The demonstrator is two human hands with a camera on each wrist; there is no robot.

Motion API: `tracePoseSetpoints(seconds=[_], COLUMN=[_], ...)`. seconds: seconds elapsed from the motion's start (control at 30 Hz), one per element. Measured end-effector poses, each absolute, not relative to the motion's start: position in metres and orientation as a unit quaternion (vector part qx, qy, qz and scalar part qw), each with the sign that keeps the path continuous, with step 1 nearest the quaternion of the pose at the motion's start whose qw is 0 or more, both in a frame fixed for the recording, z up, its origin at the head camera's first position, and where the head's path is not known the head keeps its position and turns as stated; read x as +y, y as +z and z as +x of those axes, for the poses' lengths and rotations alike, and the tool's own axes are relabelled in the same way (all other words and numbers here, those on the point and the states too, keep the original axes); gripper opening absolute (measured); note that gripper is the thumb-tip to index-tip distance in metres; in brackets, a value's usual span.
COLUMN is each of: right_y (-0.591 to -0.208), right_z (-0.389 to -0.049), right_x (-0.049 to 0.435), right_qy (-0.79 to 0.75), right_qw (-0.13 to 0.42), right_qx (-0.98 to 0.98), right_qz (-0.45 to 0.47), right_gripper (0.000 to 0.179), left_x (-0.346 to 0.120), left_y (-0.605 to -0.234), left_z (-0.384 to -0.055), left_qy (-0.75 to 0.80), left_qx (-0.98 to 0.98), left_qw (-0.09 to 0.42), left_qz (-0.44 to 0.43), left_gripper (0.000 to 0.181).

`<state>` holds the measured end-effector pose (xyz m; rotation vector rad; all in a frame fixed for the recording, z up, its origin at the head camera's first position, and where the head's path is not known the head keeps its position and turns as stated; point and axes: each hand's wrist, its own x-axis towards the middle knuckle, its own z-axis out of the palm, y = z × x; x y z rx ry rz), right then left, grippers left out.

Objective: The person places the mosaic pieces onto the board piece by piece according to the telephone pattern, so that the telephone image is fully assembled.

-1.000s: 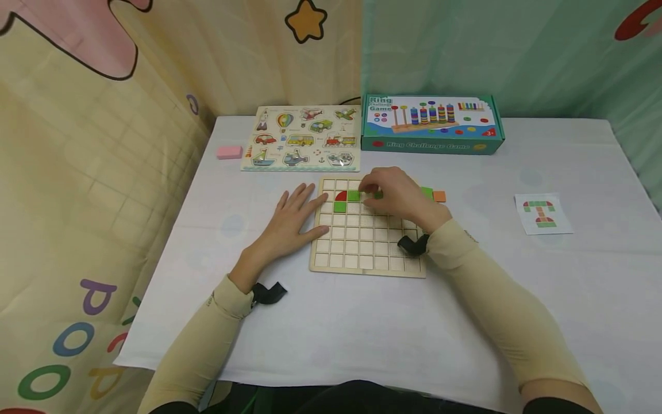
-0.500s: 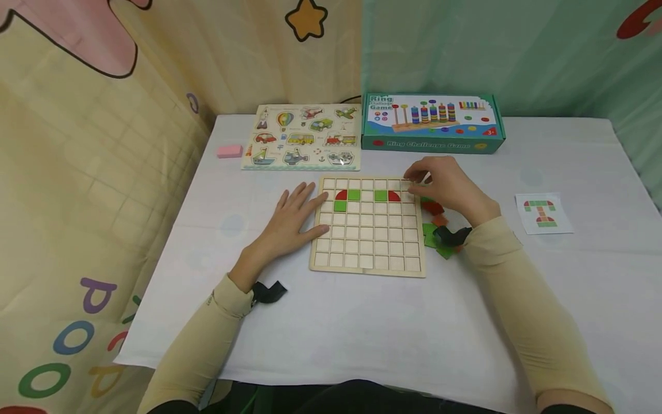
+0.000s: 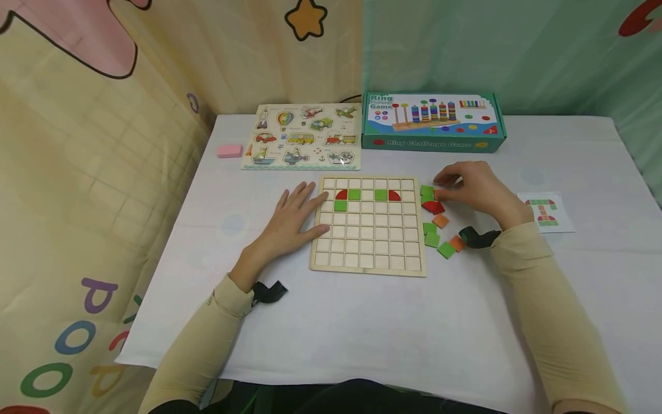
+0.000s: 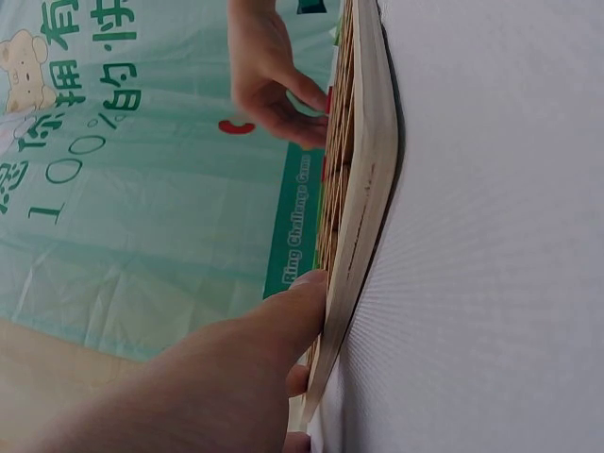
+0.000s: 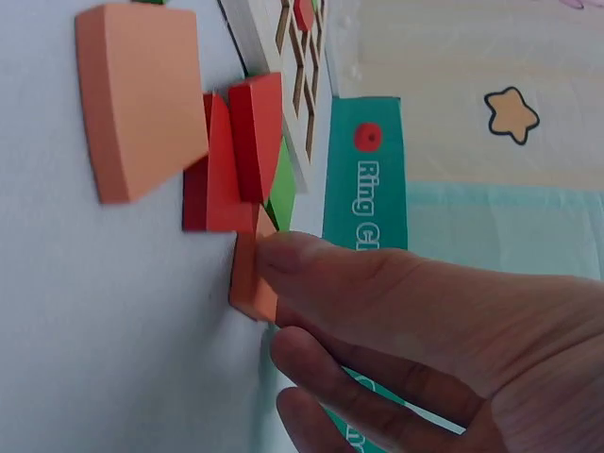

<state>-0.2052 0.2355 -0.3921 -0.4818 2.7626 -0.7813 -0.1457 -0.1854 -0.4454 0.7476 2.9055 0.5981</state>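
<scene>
A wooden grid board (image 3: 367, 233) lies on the white table. In its upper rows are three green square tiles, such as one (image 3: 354, 194), and two red quarter-round tiles, such as one (image 3: 394, 196). My left hand (image 3: 291, 224) rests with fingers spread at the board's left edge; in the left wrist view its thumb (image 4: 300, 300) touches the rim. Right of the board, my right hand (image 3: 478, 190) pinches an orange square tile (image 5: 247, 269) between thumb and fingers. Beside that tile lie red quarter-round tiles (image 5: 226, 179) and a green tile (image 5: 281, 189).
Several loose green and orange tiles (image 3: 446, 250) lie along the board's right side. A card with a tile pattern (image 3: 558, 221) lies farther right. Behind stand a picture puzzle (image 3: 301, 138), the Ring Challenge Game box (image 3: 433, 144) and a pink block (image 3: 230, 151).
My right hand has moved right from over the board to the loose tiles and now pinches an orange one. A red quarter-round shows on the board where the hand was. The left hand stays put.
</scene>
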Motion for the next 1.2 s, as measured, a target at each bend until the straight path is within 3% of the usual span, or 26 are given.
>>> tracePoseSetpoints(seconds=[0.3, 0.6, 1.2], right_y=[-0.393, -0.389, -0.391], right_z=[-0.205, -0.205, -0.204], right_x=[0.241, 0.236, 0.128], right_qy=[-0.263, -0.256, -0.260], right_qw=[0.137, 0.073, 0.096], right_qx=[0.940, 0.941, 0.906], right_qz=[-0.169, -0.207, -0.319], right_gripper=[0.030, 0.025, 0.017], left_x=[-0.186, -0.185, -0.186], left_y=[-0.444, -0.444, -0.444], left_z=[-0.145, -0.145, -0.145], left_qy=[0.196, 0.194, 0.197], left_qx=[0.949, 0.949, 0.948], left_qw=[0.043, 0.042, 0.040], left_qz=[0.243, 0.244, 0.247], left_gripper=[0.077, 0.077, 0.077])
